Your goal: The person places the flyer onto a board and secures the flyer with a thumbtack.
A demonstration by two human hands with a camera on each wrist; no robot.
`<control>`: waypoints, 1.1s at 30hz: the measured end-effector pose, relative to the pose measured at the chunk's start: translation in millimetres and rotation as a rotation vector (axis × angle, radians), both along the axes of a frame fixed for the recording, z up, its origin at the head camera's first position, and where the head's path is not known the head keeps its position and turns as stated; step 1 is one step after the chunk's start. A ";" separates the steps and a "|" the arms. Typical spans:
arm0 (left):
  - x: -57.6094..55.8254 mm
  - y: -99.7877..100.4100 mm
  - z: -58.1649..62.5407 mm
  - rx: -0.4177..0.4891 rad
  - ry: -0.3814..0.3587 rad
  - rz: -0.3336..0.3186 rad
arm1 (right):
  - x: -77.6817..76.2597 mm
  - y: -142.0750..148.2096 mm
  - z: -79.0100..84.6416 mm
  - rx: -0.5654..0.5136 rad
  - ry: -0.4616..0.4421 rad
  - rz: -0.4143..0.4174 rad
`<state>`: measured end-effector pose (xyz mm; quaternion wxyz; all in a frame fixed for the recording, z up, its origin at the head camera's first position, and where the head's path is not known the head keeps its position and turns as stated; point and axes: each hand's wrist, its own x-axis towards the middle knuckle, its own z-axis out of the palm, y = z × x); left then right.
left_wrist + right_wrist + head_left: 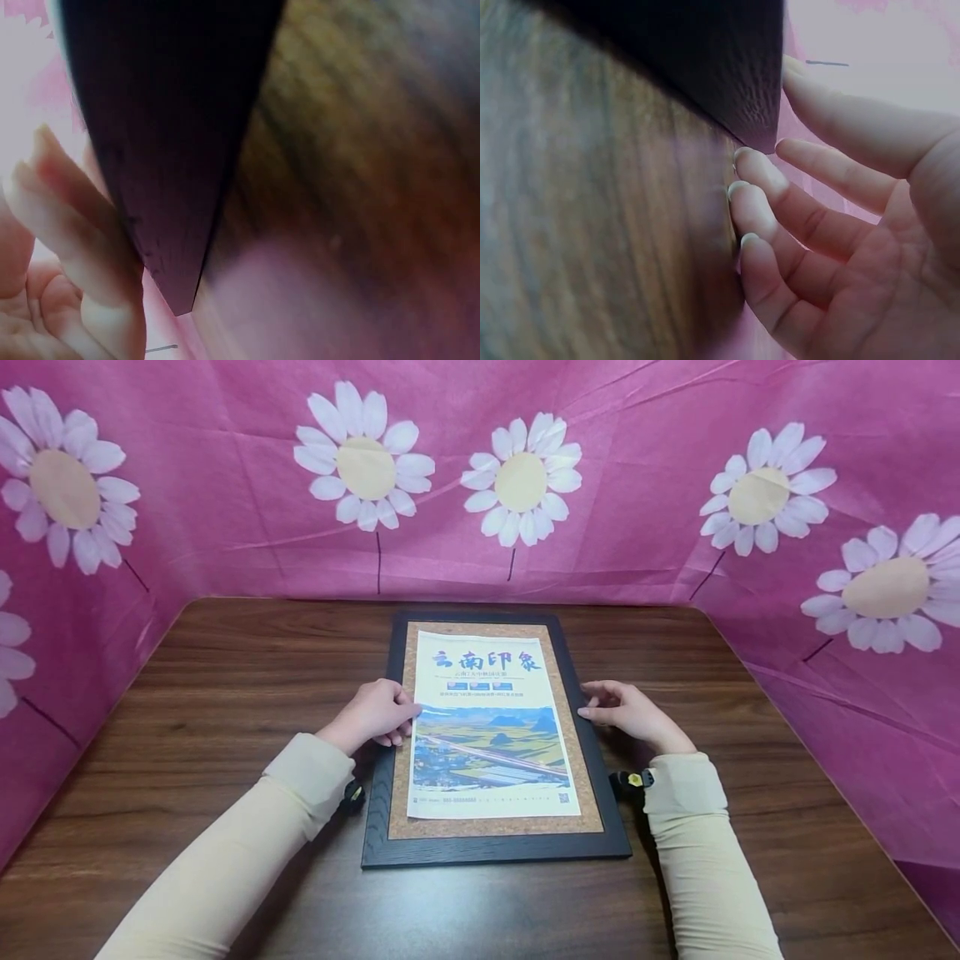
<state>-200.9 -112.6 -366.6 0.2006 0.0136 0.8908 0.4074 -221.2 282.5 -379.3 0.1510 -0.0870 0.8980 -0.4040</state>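
A black picture frame (pixel 495 850) with a cork backing (pixel 487 828) lies on the table. On the cork is a printed poster (pixel 487 806) with large purple characters and a landscape of fields and hills. My left hand (pixel 375 714) is bent over the frame's left side, its thumb and forefinger tips at the poster's left edge; I cannot tell if they pinch the paper. In the left wrist view, its fingers (pixel 71 202) lie along the frame's upper edge. My right hand (pixel 626 710) holds the frame's right side, thumb on top, other fingertips (pixel 757 195) low against the side by the tabletop.
Dark brown wooden tabletop (pixel 247 693) spreads around the frame. A pink cloth (pixel 615 560) printed with large daisies hangs behind and at both sides. Below the frame, light reflects on the wood. Both forearms wear pale sleeves (pixel 225 860) with small black wrist devices (pixel 632 780).
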 end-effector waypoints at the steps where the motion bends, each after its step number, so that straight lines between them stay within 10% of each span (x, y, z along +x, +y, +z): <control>1: 0.4 0.1 0.3 -0.001 0.003 0.000 | 0.0 0.0 0.1 -0.004 -0.004 -0.003; 15: -2.1 -16.3 -0.9 -0.057 0.088 0.001 | -7.1 8.2 11.5 -0.065 0.065 -0.216; 33: 4.2 -40.5 -7.7 0.193 0.037 0.123 | -39.2 16.2 9.2 0.183 0.014 -0.158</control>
